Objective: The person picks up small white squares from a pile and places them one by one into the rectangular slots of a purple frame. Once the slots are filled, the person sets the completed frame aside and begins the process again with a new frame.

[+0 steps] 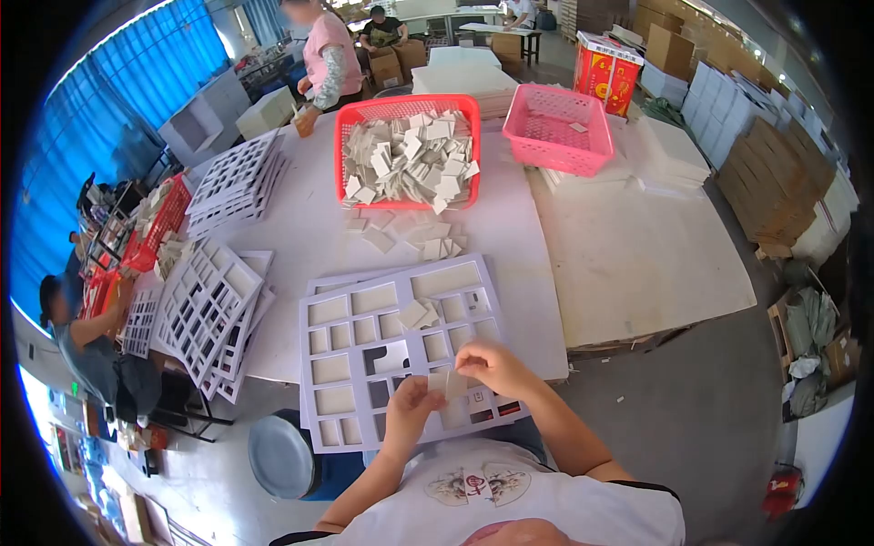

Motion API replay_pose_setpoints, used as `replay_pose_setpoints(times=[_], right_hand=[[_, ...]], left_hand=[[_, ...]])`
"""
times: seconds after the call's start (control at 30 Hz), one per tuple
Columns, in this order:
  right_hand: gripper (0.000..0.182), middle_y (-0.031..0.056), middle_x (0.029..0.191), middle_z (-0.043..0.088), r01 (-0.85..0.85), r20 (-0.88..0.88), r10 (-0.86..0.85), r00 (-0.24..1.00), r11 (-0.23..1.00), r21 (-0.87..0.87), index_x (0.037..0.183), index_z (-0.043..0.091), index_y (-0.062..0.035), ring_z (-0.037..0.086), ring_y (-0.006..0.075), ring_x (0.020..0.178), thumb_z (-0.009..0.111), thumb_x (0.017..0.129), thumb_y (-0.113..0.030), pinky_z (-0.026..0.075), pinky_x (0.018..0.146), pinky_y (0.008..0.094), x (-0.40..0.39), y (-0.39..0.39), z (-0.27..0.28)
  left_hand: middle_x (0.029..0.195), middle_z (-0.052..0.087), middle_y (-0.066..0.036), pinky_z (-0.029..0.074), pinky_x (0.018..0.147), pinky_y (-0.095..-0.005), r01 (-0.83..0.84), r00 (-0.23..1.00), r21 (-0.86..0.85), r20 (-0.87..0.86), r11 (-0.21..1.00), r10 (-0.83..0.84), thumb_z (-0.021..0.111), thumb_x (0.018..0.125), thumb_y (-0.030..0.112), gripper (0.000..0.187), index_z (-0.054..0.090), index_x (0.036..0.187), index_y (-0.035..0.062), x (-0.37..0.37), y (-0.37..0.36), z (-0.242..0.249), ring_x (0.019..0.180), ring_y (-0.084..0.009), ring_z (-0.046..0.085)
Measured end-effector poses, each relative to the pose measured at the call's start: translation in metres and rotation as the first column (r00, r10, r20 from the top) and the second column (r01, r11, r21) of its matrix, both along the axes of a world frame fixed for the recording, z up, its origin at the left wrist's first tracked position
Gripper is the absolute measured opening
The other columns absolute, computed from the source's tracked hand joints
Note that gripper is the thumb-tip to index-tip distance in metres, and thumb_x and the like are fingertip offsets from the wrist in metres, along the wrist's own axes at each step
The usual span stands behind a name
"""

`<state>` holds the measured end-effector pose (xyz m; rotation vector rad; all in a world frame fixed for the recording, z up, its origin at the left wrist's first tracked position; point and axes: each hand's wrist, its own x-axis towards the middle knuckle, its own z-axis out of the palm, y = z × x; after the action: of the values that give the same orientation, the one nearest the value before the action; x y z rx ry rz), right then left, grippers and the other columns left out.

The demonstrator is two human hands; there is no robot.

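A white lattice frame (408, 353) with rectangular openings lies in front of me, over the table's near edge. Cream board pieces fill many of its openings, while others show dark or patterned areas. Above its lower middle I hold a small cream board piece (446, 383). My left hand (410, 414) pinches the left side of this piece. At its upper right corner, the closed fingertips of my right hand (492, 367) meet it. A little pile of loose board pieces (418, 314) rests on the frame's upper middle.
A red basket (340, 150) heaped with board pieces stands at the back; loose pieces (378, 238) lie before it. Right of it is a pink basket (555, 162). Stacked lattice frames (214, 305) lie left. A blue-grey round stool (284, 457) stands below. Other people work nearby.
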<state>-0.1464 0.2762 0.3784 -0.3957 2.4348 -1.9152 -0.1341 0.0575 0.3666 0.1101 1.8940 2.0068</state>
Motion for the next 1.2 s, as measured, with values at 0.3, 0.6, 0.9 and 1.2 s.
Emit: replay_pose_setpoints(times=[0.3,0.6,0.9,1.2], right_hand=[[0.008,0.0007,0.082,0.062,0.304,0.201,-0.279,0.939,0.946,-0.11,0.098,0.064,0.0006,0.057,0.0085,0.075,0.061,0.09,0.0,0.049,0.071,0.0243,-0.02,0.049,0.002],[0.006,0.0064,0.083,0.066,0.153,0.255,-0.218,0.942,0.955,0.253,0.092,0.065,0.0015,0.058,0.0136,0.075,0.061,0.088,0.001,0.048,0.071,0.0295,-0.028,0.064,0.004],[0.007,0.0062,0.079,0.065,0.19,0.203,-0.25,0.947,0.943,0.273,0.091,0.067,0.0013,0.056,0.0121,0.071,0.063,0.085,0.002,0.046,0.066,0.0283,-0.002,0.051,-0.013],[0.009,0.0075,0.089,0.059,0.347,-0.126,-0.324,0.938,0.876,0.334,0.087,0.064,-0.0011,0.057,0.0181,0.071,0.067,0.08,0.004,0.045,0.063,0.0297,0.009,0.038,-0.036]], left_hand=[[0.087,0.067,-0.005,0.049,0.073,-0.0251,-0.146,0.989,-0.039,-0.041,0.989,0.145,0.06,0.09,-0.001,0.008,0.059,0.098,-0.0001,-0.023,-0.026,-0.023,0.08,-0.0122,0.063],[0.091,0.069,-0.007,0.053,0.077,-0.0264,-0.174,0.985,0.033,0.008,0.984,0.174,0.062,0.093,0.003,0.012,0.062,0.105,-0.0013,-0.03,-0.025,-0.002,0.082,-0.0137,0.067],[0.092,0.068,-0.006,0.053,0.078,-0.0267,-0.236,0.971,0.054,-0.026,0.97,0.238,0.062,0.095,0.004,0.013,0.063,0.106,-0.0024,-0.029,-0.021,-0.005,0.08,-0.0133,0.065],[0.094,0.069,-0.007,0.054,0.075,-0.0265,-0.012,0.996,-0.092,-0.089,0.996,0.004,0.06,0.093,-0.001,0.018,0.065,0.11,-0.0034,-0.021,0.003,-0.001,0.081,-0.014,0.067]])
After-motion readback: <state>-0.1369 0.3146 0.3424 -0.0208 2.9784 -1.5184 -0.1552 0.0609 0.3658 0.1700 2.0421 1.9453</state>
